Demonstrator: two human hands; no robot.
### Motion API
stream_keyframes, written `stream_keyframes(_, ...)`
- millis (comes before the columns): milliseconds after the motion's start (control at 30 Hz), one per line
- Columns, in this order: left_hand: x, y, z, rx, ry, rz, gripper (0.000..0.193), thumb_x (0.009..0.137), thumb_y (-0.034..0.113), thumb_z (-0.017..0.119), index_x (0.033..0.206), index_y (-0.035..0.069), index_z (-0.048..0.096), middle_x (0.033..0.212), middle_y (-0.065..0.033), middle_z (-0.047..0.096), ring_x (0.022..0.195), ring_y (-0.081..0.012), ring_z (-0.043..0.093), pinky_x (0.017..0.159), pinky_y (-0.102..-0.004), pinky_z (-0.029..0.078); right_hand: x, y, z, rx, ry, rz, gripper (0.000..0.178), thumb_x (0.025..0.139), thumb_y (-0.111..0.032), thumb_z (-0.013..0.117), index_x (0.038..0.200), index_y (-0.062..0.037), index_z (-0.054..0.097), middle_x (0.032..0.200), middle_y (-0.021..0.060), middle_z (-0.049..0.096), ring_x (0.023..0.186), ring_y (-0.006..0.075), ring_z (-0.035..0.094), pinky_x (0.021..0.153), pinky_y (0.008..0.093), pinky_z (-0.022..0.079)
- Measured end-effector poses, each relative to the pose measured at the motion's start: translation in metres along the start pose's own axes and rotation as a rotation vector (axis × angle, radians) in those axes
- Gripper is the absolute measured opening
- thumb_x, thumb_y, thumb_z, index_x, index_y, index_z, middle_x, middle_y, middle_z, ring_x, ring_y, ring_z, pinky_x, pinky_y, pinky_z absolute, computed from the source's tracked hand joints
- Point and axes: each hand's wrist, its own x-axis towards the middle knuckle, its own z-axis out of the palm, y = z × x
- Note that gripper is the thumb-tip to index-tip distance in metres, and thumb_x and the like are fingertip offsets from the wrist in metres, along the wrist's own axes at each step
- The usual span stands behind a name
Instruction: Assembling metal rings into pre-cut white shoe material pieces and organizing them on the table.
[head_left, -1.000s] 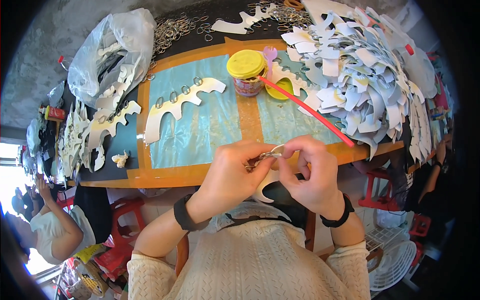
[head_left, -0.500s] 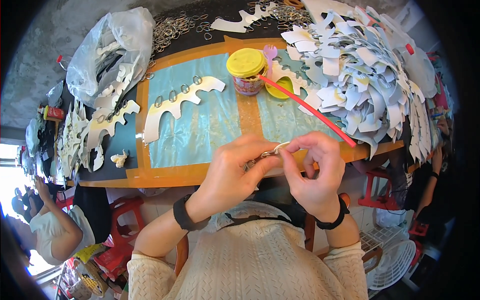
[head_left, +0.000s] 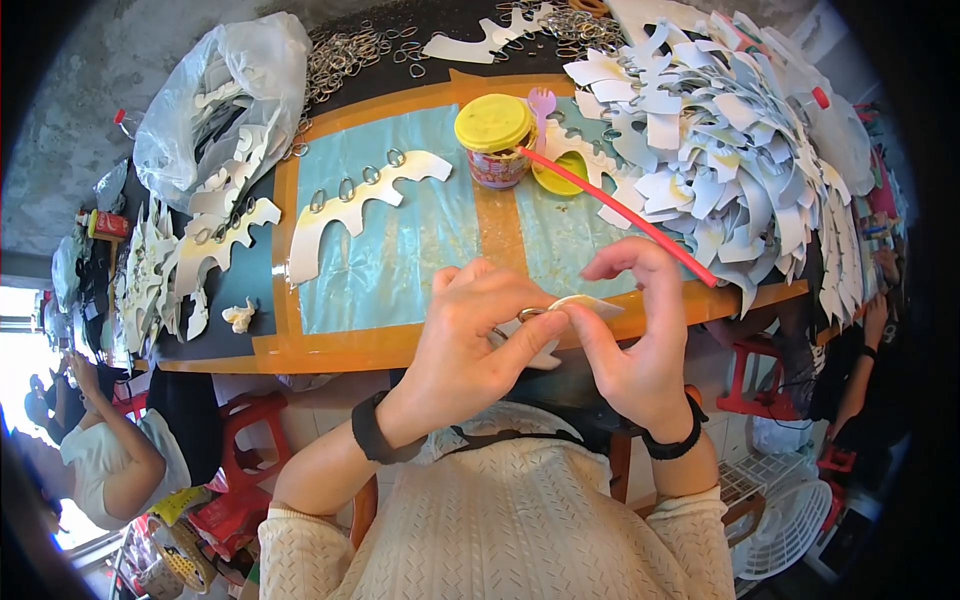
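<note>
My left hand [head_left: 480, 325] is closed in a pinch on a white scalloped cut piece [head_left: 597, 307] and a metal ring [head_left: 532, 313], just above the table's near edge. The piece bends around the ring; part of both is hidden by the fingers. My right hand [head_left: 645, 345] has its thumb tip against the fold, while its index finger is raised and apart from the thumb. Beyond my hands, a similar white piece carrying several rings [head_left: 352, 205] lies on the blue sheet [head_left: 400, 270].
A yellow-lidded tub [head_left: 495, 140] with a red stick [head_left: 620, 215] across it stands mid-table, beside a yellow-green dish [head_left: 562, 175]. White pieces are heaped [head_left: 725, 150] at right. A plastic bag [head_left: 220, 110] and loose rings [head_left: 345, 60] lie far left. Another person [head_left: 110, 445] sits at left.
My right index finger has lifted off the white piece, leaving the thumb at its fold. More of the piece now shows past my left fingertips. The red stick has shifted slightly.
</note>
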Motion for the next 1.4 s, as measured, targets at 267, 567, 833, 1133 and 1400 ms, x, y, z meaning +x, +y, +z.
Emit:
stream_keyframes(267, -0.006, -0.003, 0.005, -0.232, 0.15, -0.161, 0.008, 0.082, 0.005, 0.06, 0.077, -0.001, 0.062, 0.075, -0.005, 0.058, 0.069, -0.0125, 0.049, 0.064, -0.0258, 0.035, -0.001, -0.001, -0.003, 0.737, -0.124, 0.414, 0.032, 0.085, -0.006, 0.058, 0.114, -0.0025, 0.045, 0.094, 0.0039, 0.054, 0.088, 0.0118, 0.052, 0.08, 0.0281, 0.041)
stream_keyframes(567, -0.008, -0.002, 0.019, -0.31, 0.338, -0.211, 0.006, 0.08, 0.004, 0.062, 0.076, 0.0, 0.062, 0.068, -0.0065, 0.056, 0.067, -0.0159, 0.05, 0.064, -0.0294, 0.038, -0.008, -0.008, 0.013, 0.733, -0.126, 0.398, 0.05, 0.076, 0.005, 0.065, 0.118, -0.0053, 0.04, 0.098, 0.0057, 0.053, 0.092, 0.0118, 0.054, 0.079, 0.0253, 0.042)
stream_keyframes(833, -0.007, -0.003, 0.025, -0.487, 0.318, -0.257, 0.017, 0.085, 0.007, 0.062, 0.101, 0.001, 0.061, 0.083, -0.0037, 0.058, 0.078, -0.011, 0.053, 0.069, -0.0242, 0.043, -0.008, -0.007, 0.025, 0.742, -0.027, 0.36, 0.054, 0.074, 0.013, 0.063, 0.117, -0.005, 0.038, 0.101, 0.0055, 0.048, 0.091, 0.0115, 0.052, 0.076, 0.0243, 0.046)
stream_keyframes(1133, 0.004, -0.004, -0.003, -0.365, -0.052, -0.251, 0.029, 0.081, 0.001, 0.065, 0.109, 0.001, 0.059, 0.083, -0.005, 0.061, 0.077, -0.0102, 0.058, 0.072, -0.0243, 0.049, -0.004, 0.005, 0.004, 0.592, -0.122, 0.338, 0.046, 0.078, 0.006, 0.061, 0.119, -0.0024, 0.042, 0.103, 0.0058, 0.053, 0.094, 0.0125, 0.053, 0.079, 0.0265, 0.042)
stream_keyframes(1400, -0.003, -0.007, 0.004, -0.443, 0.065, -0.367, 0.028, 0.082, 0.001, 0.064, 0.11, 0.0, 0.062, 0.091, -0.0064, 0.064, 0.079, -0.0103, 0.059, 0.072, -0.0246, 0.051, -0.01, 0.004, 0.005, -0.059, 0.165, -0.177, 0.031, 0.068, 0.004, 0.072, 0.094, -0.0083, 0.059, 0.083, 0.0013, 0.063, 0.073, 0.0179, 0.058, 0.072, 0.0302, 0.036)
